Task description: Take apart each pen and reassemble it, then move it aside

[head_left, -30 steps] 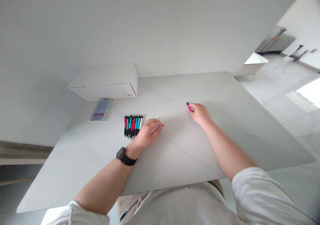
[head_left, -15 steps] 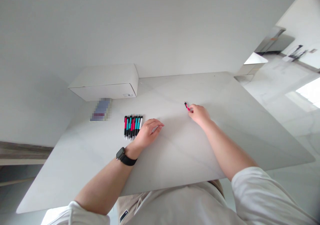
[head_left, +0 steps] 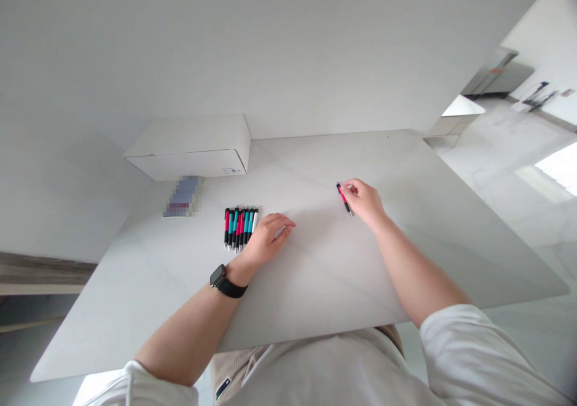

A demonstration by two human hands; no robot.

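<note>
My right hand [head_left: 364, 201] is over the right half of the white table, its fingertips closed at the upper part of a red-and-black pen [head_left: 346, 202]. The pen slants, its metal tip pointing toward me, and its lower end shows below the fingers. My left hand [head_left: 270, 236] rests on the table with the fingers extended and the thumb apart, holding nothing. Right beside it on the left, a row of several pens [head_left: 238, 228] in red, teal and white with black grips lies side by side. My left hand hides part of the white pen at the row's end.
A long white box [head_left: 193, 164] stands against the wall at the back left of the table [head_left: 306, 292]. In front of it lies a blurred-out flat item [head_left: 183, 196]. A black watch [head_left: 220, 278] is on my left wrist. Tiled floor shows beyond the right edge.
My right hand has shifted slightly up along the red-and-black pen, whose lower half and tip are now exposed. The pen has moved a little right. My left hand stays in place.
</note>
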